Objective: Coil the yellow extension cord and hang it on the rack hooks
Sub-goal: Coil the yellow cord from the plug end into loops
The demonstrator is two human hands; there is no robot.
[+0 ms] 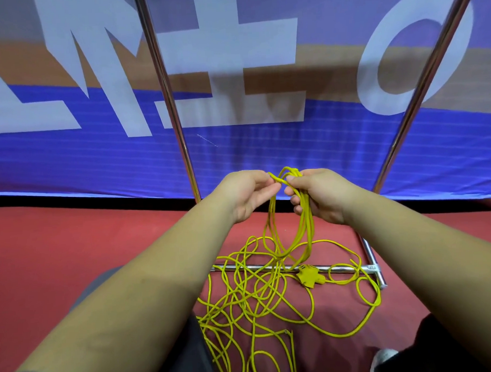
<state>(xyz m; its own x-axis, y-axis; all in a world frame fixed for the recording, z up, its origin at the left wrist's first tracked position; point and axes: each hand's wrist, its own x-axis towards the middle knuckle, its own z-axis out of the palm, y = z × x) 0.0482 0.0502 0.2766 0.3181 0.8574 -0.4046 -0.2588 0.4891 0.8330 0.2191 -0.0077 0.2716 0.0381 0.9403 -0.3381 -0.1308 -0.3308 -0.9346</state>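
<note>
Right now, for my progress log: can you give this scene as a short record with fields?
left hand: pinches one strand beside the loops
right hand: grips a few gathered loops
yellow extension cord: mostly a loose tangle on the red floor
socket end: lies by the rack's base bar
hooks: not in view

Red floor (72, 249), blue banner (68, 159) with big white letters (228, 74) (orange band (16, 63) across it), black strip (70, 198) below
</note>
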